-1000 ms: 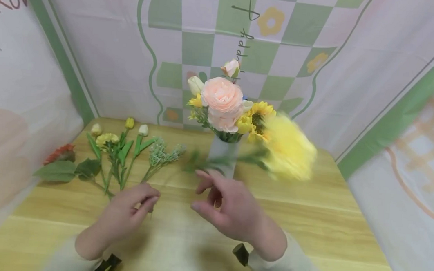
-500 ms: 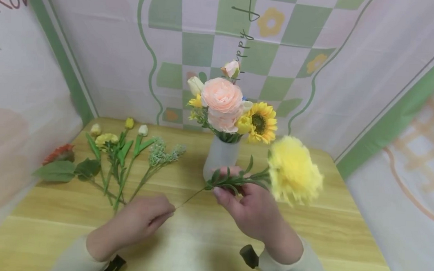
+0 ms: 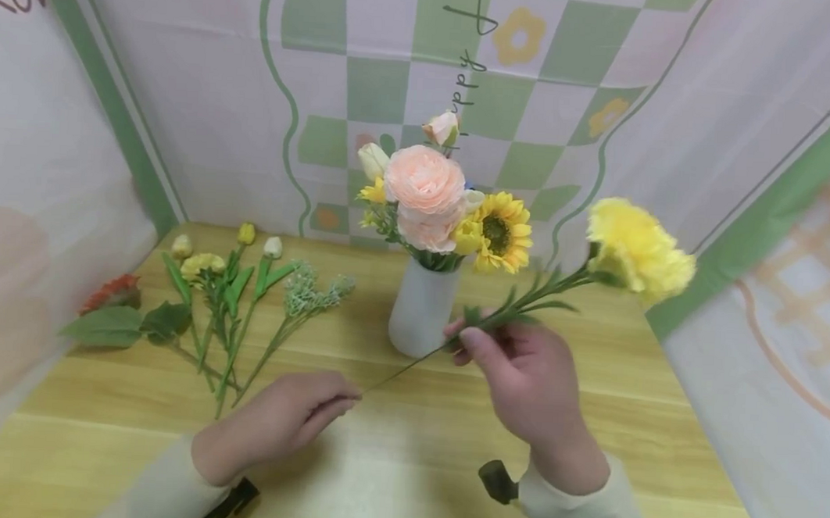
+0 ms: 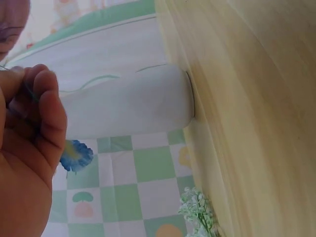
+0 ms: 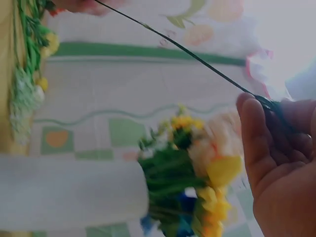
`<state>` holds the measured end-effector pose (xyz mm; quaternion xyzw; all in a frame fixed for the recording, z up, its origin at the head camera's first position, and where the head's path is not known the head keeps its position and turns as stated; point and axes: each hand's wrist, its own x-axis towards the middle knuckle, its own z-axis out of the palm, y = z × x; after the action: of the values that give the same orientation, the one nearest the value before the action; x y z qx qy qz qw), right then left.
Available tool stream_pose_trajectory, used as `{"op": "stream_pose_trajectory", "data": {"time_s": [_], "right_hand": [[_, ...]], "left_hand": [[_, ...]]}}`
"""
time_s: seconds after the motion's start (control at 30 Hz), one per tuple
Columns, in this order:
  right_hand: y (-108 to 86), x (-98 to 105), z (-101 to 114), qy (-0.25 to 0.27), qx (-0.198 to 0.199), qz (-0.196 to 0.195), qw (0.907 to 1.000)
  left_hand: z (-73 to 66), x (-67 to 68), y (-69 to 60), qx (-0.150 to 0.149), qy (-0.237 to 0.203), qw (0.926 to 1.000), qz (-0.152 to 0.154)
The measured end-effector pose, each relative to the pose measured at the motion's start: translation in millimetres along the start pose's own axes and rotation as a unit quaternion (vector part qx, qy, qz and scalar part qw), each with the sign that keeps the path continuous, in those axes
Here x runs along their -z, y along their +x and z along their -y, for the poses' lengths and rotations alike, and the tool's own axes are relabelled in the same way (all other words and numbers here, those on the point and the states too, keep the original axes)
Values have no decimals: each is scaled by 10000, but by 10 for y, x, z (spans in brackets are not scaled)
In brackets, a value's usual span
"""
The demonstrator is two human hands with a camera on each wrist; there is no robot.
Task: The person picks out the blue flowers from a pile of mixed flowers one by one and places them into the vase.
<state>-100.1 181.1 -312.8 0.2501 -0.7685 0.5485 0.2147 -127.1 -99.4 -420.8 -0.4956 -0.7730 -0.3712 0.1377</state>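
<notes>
A large yellow flower (image 3: 641, 251) slants up to the right in the head view, its leafy stem pinched by the right hand (image 3: 538, 383). The left hand (image 3: 283, 416) pinches the thin lower end of that stem. Between the two hands the stem (image 5: 197, 58) runs taut and bare in the right wrist view. Behind them stands a white vase (image 3: 422, 310) holding pink blooms (image 3: 426, 180), a sunflower (image 3: 502, 232) and several smaller flowers. In the left wrist view the left hand (image 4: 29, 148) has its fingers curled, with the vase (image 4: 133, 101) beyond.
On the table's left lie a red flower (image 3: 110, 294) with broad leaves, a small yellow flower (image 3: 203, 266), several tulips (image 3: 272, 247) and a pale green sprig (image 3: 308, 289). Patterned cloth (image 3: 377, 93) hangs behind and at both sides of the wooden table (image 3: 389, 477).
The right hand, first loosely curled near the blurred yellow flower, now pinches its stem. Flower and both hands have moved right; the bloom has risen since half a second ago.
</notes>
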Motion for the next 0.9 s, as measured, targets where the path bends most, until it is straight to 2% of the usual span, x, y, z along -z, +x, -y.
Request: {"op": "stream_pose_trajectory", "data": {"time_s": [0.13,0.23,0.33,0.4,0.47,0.53,0.63,0.8,0.9], "right_hand": [[33,181,2,621,207,-694,9954],[64,335,-5,1097,359,-1343,9842],[111,511,-12,1349,434,-2295,9629],[138,636,-12,1306,435,-2926,9463],[159,723,-22,1200,474,-3374,9325],[171,767,-28,1159,494,-3650,9224],[194,738,-35,1090,753,-3887,9118],[264,625,12,1035,1606,-4138,8901],[318,583,59,952,1973,-4234,8790]], "left_hand": [[12,-10,26,260,42,9996,-128],[23,8,9,456,240,9985,-204],[55,41,-32,644,421,9968,-206],[83,60,-52,755,478,9959,-143],[116,83,-68,839,500,9952,-108],[147,105,-63,882,535,9946,-96],[189,134,-38,893,593,9942,-118],[234,134,-3,911,657,9937,-72],[247,122,-3,943,641,9935,-24]]}}
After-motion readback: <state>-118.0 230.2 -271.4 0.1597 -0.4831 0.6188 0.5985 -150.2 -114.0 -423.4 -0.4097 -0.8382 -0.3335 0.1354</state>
